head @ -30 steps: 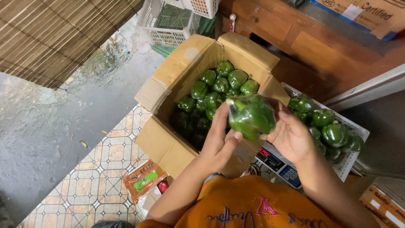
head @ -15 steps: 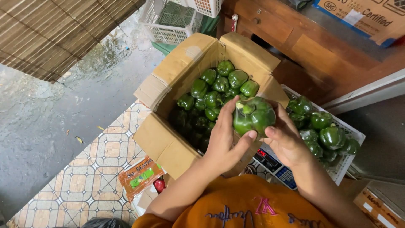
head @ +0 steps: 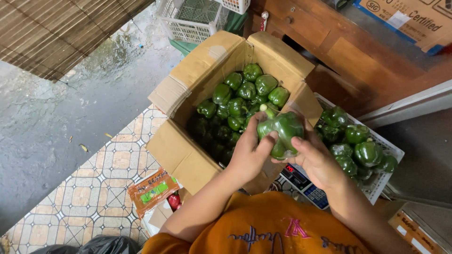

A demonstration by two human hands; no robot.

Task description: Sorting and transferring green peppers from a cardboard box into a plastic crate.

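Both hands hold one green bell pepper (head: pixel 282 130) wrapped in a clear plastic bag, just above the near right corner of an open cardboard box (head: pixel 181 155). My left hand (head: pixel 249 153) grips its left side with the thumb on top. From the right, my right hand (head: pixel 318 160) cups it. Inside the box lie several loose green peppers (head: pixel 245 91). A white plastic basket (head: pixel 376 181) to the right holds several more green peppers (head: pixel 360 146).
A digital scale (head: pixel 303 183) lies under my hands beside the basket. An orange packet (head: pixel 150 190) rests on the patterned tile floor at the left. White crates (head: pixel 188 21) stand behind the box, a wooden cabinet (head: pixel 348 47) at the back right, wet concrete on the left.
The bagged pepper has stayed between my hands above the box corner while my fingers turned and shifted on it. The view moved slightly.
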